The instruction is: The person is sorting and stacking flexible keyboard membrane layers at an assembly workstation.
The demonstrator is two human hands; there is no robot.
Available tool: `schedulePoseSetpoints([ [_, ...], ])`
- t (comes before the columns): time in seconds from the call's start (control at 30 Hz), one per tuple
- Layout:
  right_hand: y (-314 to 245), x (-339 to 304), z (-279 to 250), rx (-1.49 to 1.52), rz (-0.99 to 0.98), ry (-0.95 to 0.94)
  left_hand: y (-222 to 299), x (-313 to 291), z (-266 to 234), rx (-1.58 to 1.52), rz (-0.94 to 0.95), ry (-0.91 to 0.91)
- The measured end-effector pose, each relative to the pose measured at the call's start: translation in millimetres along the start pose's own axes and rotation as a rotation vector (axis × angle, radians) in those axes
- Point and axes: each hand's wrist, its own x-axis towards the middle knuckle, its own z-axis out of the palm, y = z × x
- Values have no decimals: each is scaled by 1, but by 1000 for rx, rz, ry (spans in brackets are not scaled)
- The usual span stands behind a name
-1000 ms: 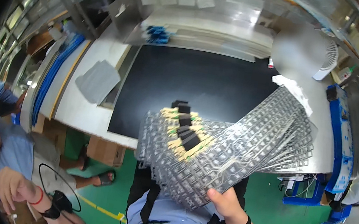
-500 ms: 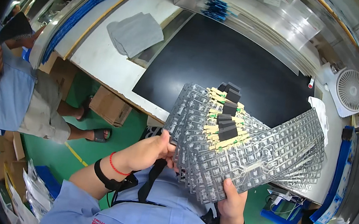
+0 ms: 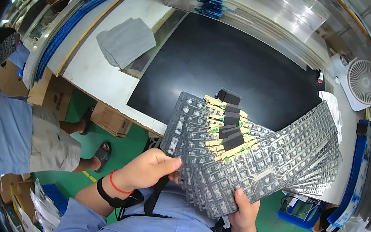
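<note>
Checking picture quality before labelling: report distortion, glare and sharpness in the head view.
Head view: strong fisheye, the black mat edges bow and the corners are black; bright even light, glare on the clear shelf; the fanned sheets and both hands look sharp.

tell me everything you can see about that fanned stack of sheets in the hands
The fanned stack of sheets is thin, flexible, translucent grey film printed with grid-like circuit patterns, each sheet ending in a tan tab with a black strip. It is spread like a fan above the black mat. The left hand pinches its lower left edge; the right hand grips its base from beneath.
</note>
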Motion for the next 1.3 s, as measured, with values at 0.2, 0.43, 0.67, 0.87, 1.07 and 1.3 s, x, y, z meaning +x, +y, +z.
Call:
schedulePoseSetpoints([
  [0.2,2,1,2,-22,-32,4,-7,2,0,-423,26,85],
  [0.43,5,0,-5,16,-30,-5,-5,-3,-2,-266,56,83],
  [0.67,6,-2,-3,-1,-40,7,14,-2,6,-134,13,56],
  [0.87,4,-3,-4,-44,-38,6,10,-2,4,-145,-39,43],
  [1.07,-6,-9,-4,-5,-56,1,10,-3,-2,-201,-92,-58],
  [1.3,-7,-12,-8,44,-123,-22,19,-2,4,-174,-121,-14],
])
